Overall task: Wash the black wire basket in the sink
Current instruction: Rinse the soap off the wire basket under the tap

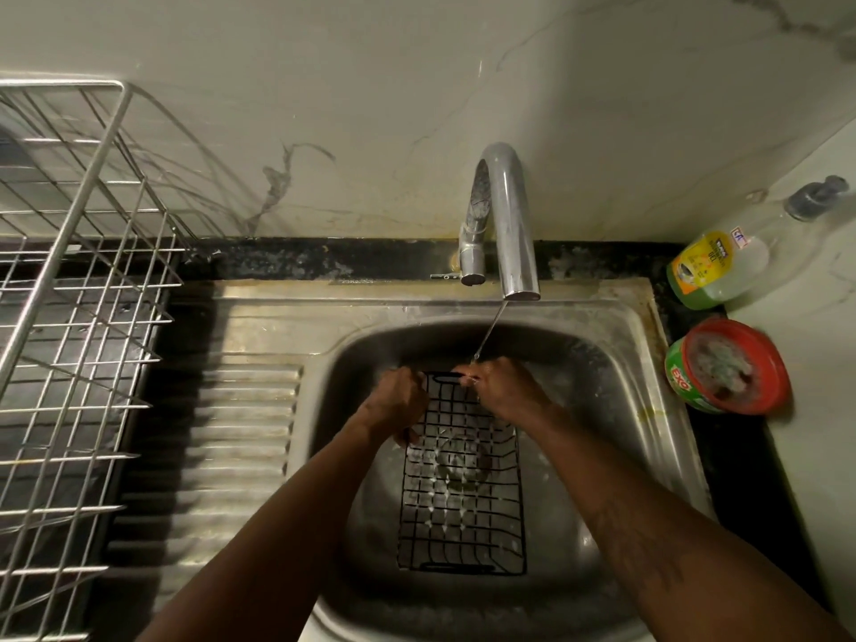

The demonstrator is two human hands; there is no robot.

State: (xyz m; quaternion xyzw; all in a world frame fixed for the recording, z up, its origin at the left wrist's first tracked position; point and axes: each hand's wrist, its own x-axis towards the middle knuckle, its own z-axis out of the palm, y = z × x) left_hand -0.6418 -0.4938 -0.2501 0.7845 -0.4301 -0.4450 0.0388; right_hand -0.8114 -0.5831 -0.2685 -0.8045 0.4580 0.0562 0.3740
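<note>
Rinsing looks like the step in hand: the black wire basket (463,479) lies in the sink (657,410), over the drain. Left hand (398,400) curls closed on its far-left rim; right hand (505,386) pinches the far edge under the thin stream from the tap (505,224). Next, probably turn it so water reaches the near end.

the wire basket (463,479) is black, a square grid. the dish rack (69,340) is silver; the tub (727,368) green and red.
</note>
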